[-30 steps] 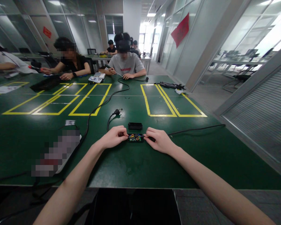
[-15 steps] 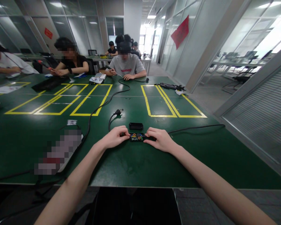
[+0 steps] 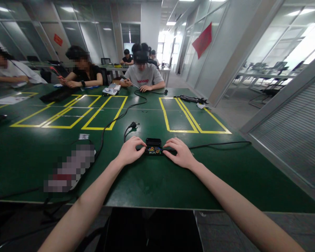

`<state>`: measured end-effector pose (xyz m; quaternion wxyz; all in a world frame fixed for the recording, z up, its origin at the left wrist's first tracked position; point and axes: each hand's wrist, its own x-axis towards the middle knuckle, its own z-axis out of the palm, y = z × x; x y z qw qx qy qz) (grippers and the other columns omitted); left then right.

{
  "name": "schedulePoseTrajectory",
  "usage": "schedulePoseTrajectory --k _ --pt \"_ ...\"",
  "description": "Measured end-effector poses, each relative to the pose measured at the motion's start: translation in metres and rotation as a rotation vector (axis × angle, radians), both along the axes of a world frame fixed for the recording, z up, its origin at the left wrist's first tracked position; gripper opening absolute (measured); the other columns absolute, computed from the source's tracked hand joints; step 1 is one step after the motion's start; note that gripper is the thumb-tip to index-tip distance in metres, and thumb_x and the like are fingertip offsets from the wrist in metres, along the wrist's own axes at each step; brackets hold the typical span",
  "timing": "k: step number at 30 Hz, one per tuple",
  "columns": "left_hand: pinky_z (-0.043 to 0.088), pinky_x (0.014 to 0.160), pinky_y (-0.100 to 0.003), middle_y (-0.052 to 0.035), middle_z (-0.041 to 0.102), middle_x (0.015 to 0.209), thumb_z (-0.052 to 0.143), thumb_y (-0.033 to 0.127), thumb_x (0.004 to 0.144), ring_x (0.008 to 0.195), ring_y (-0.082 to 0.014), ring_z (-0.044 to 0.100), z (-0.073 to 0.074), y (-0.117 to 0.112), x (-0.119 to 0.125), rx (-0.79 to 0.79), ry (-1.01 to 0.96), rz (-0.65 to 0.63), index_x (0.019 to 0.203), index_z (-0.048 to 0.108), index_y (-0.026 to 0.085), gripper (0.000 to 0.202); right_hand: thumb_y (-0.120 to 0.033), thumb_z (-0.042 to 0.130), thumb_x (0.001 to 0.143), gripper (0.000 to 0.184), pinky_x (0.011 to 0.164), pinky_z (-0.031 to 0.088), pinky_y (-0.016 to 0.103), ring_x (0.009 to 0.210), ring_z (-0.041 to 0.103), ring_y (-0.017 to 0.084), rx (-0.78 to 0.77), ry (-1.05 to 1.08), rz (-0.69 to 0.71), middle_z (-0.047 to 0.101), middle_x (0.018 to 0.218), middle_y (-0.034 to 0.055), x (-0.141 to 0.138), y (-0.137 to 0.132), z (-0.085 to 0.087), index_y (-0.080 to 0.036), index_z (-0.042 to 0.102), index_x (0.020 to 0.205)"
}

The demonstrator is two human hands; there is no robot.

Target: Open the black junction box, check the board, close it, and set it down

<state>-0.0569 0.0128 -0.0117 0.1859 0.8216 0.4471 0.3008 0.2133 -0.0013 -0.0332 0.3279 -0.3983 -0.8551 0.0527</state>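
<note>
Two hands (image 3: 132, 150) (image 3: 180, 154), circuit board (image 3: 154, 151), "wassup" shirt (image 3: 144, 72)

1. Open case (image 3: 154, 155): black.
2. Board (image 3: 154, 150) inside: green with blue; rings (image 3: 157, 151) on it orange.
3. Cover (image 3: 153, 141), 12 o'clock from case: black.
4. Cable (image 3: 217, 144), 3 o'clock: black.
5. Plug (image 3: 132, 125), between 10 and 11: black.
6. Bench (image 3: 157, 189): dark green; tape outlines (image 3: 97, 128) at 10 and 2, yellow.
7. Shirt (image 3: 144, 72), 12, far side: grey, red lettering (image 3: 143, 81).
8. Banner (image 3: 202, 40), 1 o'clock: red.

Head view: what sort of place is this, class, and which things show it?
Probably an office space used as an electronics workroom: glass partitions, a long green table marked with yellow tape, and a circuit board in an open black case.
</note>
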Motion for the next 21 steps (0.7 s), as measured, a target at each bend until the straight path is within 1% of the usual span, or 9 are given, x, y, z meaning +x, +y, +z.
schedulePoseTrajectory --k 2,3,5,6,8,12,15,18,21 --pt "0.047 0.098 -0.041 -0.0085 0.073 0.105 0.059 0.019 0.089 0.108 -0.0269 0.063 -0.003 0.001 0.004 0.024 0.04 0.128 0.098 0.077 0.02 0.02 -0.035 0.059 0.098 0.027 0.094 0.05 0.048 0.108 0.062 0.029 -0.023 0.019 -0.048 0.07 0.117 0.014 -0.001 0.003 -0.005 -0.019 0.071 0.116" --pt "0.047 0.101 -0.044 -0.0097 0.073 0.111 0.058 0.02 0.091 0.112 -0.0283 0.061 -0.005 0.002 0.006 0.016 0.075 0.17 0.104 0.077 0.019 0.023 -0.035 0.058 0.099 0.031 0.097 0.05 0.05 0.113 0.061 0.03 -0.04 0.014 -0.059 0.07 0.123 0.0146 -0.001 0.005 -0.007 -0.019 0.07 0.122" --pt "0.045 0.104 -0.049 -0.0108 0.072 0.12 0.058 0.024 0.093 0.119 -0.0307 0.059 -0.01 0.005 0.01 -0.017 0.119 0.223 0.107 0.078 0.019 0.024 -0.034 0.057 0.1 0.033 0.101 0.049 0.053 0.119 0.06 0.03 -0.077 0.007 -0.051 0.07 0.129 0.0137 -0.003 0.008 -0.013 -0.021 0.07 0.127" --pt "0.044 0.105 -0.05 -0.0105 0.072 0.121 0.058 0.025 0.093 0.119 -0.0308 0.059 -0.012 0.007 0.012 -0.035 0.121 0.224 0.106 0.078 0.02 0.024 -0.033 0.056 0.1 0.031 0.102 0.049 0.054 0.119 0.061 0.03 -0.094 0.016 -0.038 0.071 0.128 0.0128 -0.003 0.01 -0.015 -0.022 0.071 0.125" --pt "0.045 0.104 -0.049 -0.009 0.075 0.115 0.06 0.027 0.093 0.115 -0.0293 0.061 -0.014 0.009 0.015 -0.056 0.07 0.218 0.104 0.078 0.021 0.022 -0.03 0.056 0.1 0.028 0.102 0.051 0.052 0.116 0.064 0.028 -0.121 0.064 -0.015 0.074 0.123 0.0113 -0.003 0.012 -0.017 -0.023 0.074 0.119" --pt "0.052 0.097 -0.04 -0.0069 0.078 0.099 0.067 0.029 0.086 0.099 -0.025 0.069 -0.014 0.01 0.014 -0.142 -0.121 0.215 0.102 0.077 0.02 0.021 -0.028 0.06 0.096 0.023 0.099 0.055 0.048 0.107 0.068 0.026 -0.184 0.191 -0.009 0.076 0.113 0.0103 -0.003 0.013 -0.016 -0.023 0.078 0.11" --pt "0.055 0.089 -0.036 -0.007 0.079 0.095 0.068 0.029 0.083 0.092 -0.0236 0.073 -0.013 0.01 0.013 -0.234 -0.223 0.207 0.098 0.076 0.017 0.02 -0.026 0.059 0.096 0.023 0.099 0.055 0.045 0.106 0.069 0.025 -0.24 0.272 -0.005 0.075 0.113 0.0102 -0.004 0.012 -0.013 -0.022 0.079 0.107" --pt "0.057 0.086 -0.035 -0.0066 0.08 0.092 0.068 0.028 0.081 0.09 -0.0235 0.074 -0.014 0.012 0.012 -0.244 -0.259 0.202 0.092 0.075 0.017 0.017 -0.027 0.06 0.095 0.023 0.099 0.056 0.043 0.107 0.069 0.024 -0.277 0.34 0.024 0.074 0.114 0.0097 -0.005 0.011 -0.01 -0.022 0.079 0.107" --pt "0.058 0.086 -0.035 -0.0061 0.08 0.09 0.068 0.027 0.08 0.089 -0.023 0.074 -0.015 0.013 0.012 -0.241 -0.269 0.199 0.09 0.076 0.017 0.016 -0.028 0.061 0.095 0.023 0.1 0.056 0.043 0.108 0.068 0.023 -0.299 0.399 0.039 0.073 0.115 0.009 -0.007 0.009 -0.009 -0.023 0.08 0.106"
